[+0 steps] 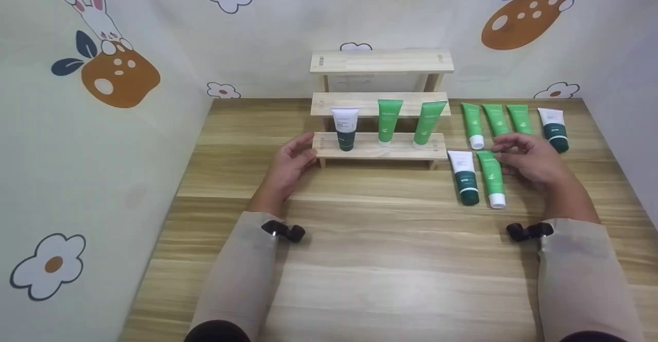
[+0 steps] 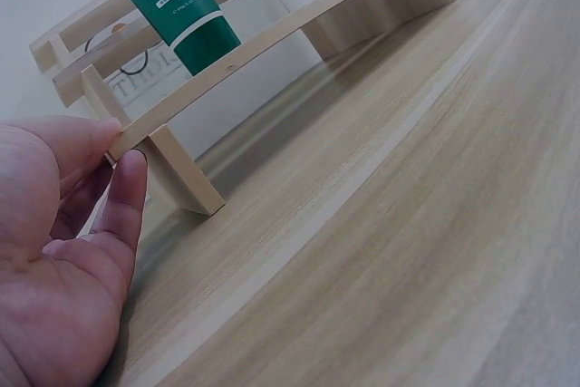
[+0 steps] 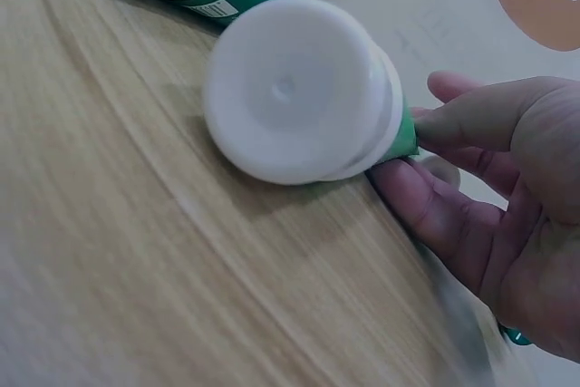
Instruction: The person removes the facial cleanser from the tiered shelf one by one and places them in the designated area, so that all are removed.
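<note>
A small three-tier wooden shelf [image 1: 378,153] stands at the back. My left hand [image 1: 291,163] pinches the left end of its lowest board, thumb above and a finger beneath in the left wrist view. On that board stand a white and dark-green tube [image 1: 345,128] and two green tubes, one upright [image 1: 389,121] and one tilted right [image 1: 428,123]. My right hand [image 1: 534,159] pinches the flat end of a green squeeze tube [image 1: 492,177] lying on the table. Its white cap [image 3: 290,92] faces the right wrist camera. Just left of it lies another white and dark-green tube [image 1: 465,177].
Behind the right hand, a row of green tubes [image 1: 472,126] lies on the wooden table [image 1: 370,259]. At that row's right end is a white and dark-green tube [image 1: 555,128]. Patterned wall covering [image 1: 277,33] borders the table at the back and sides.
</note>
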A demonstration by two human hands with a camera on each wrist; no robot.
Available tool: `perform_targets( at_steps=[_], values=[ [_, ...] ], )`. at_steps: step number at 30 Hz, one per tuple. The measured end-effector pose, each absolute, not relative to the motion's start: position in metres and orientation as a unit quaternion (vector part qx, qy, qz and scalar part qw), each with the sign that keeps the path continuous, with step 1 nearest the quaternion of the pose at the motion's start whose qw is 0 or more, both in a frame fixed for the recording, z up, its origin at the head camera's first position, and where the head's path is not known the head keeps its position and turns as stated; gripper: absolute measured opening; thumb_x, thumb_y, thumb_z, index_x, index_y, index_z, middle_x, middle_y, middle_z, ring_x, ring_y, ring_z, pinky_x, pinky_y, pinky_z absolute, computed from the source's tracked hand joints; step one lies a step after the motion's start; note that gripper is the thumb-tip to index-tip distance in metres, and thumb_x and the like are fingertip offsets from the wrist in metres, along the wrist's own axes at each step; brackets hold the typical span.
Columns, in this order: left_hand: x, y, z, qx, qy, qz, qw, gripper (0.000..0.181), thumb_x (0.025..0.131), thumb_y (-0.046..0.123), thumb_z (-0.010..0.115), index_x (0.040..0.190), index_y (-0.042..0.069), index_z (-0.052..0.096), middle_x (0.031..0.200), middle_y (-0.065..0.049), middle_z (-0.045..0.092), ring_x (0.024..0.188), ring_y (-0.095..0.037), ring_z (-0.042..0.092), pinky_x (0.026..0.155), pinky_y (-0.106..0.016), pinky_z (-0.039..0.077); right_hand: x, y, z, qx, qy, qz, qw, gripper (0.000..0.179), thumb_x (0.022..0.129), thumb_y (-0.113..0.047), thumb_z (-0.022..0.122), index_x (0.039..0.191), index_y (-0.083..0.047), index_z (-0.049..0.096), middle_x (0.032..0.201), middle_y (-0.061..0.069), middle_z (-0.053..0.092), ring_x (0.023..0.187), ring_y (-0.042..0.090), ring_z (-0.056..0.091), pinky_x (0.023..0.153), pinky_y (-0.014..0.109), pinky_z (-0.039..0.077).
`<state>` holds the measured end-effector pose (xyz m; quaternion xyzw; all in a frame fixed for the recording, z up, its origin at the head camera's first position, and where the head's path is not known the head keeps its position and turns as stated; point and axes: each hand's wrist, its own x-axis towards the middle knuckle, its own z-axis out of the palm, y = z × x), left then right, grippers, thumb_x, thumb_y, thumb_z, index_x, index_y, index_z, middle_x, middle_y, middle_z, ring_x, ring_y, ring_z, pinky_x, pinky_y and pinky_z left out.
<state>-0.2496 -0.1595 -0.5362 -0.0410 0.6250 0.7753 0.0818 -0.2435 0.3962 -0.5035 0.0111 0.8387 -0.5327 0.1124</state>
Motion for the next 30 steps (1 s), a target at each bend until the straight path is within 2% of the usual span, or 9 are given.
perform_targets(
  at_steps=[7,16,23,26,30],
  values=[
    [-0.248,-0.16,-0.535,-0.035,0.633,0.769,0.081,0.052,0.101,0.0,0.068,0.152,0.006,0.057,0.154,-0.013,0.054,0.104,-0.012,0.069,0.096,-0.024,0.063,-0.243,0.396,-0.497,0.031,0.862,-0.485,0.141,0.047,0.104,-0.016,0.07,0.149,-0.008,0.057,0.116,-0.021,0.071,0.102,0.0,0.069,0.086,0.029,0.067],
    [-0.248,-0.16,-0.534,-0.035,0.637,0.766,0.082,0.051,0.101,0.001,0.068,0.151,0.006,0.058,0.154,-0.013,0.053,0.106,-0.014,0.069,0.096,-0.024,0.063,-0.243,0.397,-0.491,0.041,0.879,-0.447,0.163,0.05,0.105,-0.023,0.071,0.151,-0.012,0.057,0.118,-0.02,0.072,0.1,0.002,0.07,0.086,0.028,0.067],
    [-0.249,-0.159,-0.534,-0.047,0.635,0.767,0.084,0.052,0.101,0.001,0.069,0.151,0.007,0.058,0.155,-0.013,0.052,0.11,-0.016,0.069,0.097,-0.025,0.063,-0.241,0.391,-0.482,0.053,0.874,-0.465,0.129,0.051,0.103,-0.034,0.073,0.148,-0.014,0.06,0.109,-0.023,0.072,0.096,0.006,0.071,0.082,0.029,0.067],
    [-0.25,-0.159,-0.535,-0.048,0.636,0.766,0.084,0.052,0.101,0.001,0.069,0.151,0.007,0.058,0.157,-0.012,0.052,0.111,-0.016,0.069,0.099,-0.026,0.063,-0.241,0.385,-0.48,0.047,0.861,-0.495,0.107,0.049,0.103,-0.031,0.073,0.148,-0.016,0.059,0.111,-0.024,0.072,0.099,0.003,0.071,0.08,0.028,0.067],
    [-0.249,-0.16,-0.535,-0.045,0.638,0.765,0.082,0.052,0.101,0.001,0.069,0.151,0.007,0.058,0.156,-0.013,0.053,0.111,-0.016,0.069,0.099,-0.027,0.063,-0.241,0.369,-0.476,0.037,0.83,-0.551,0.079,0.044,0.102,-0.023,0.075,0.143,-0.019,0.063,0.115,-0.017,0.071,0.099,0.005,0.074,0.081,0.026,0.068]
  ],
)
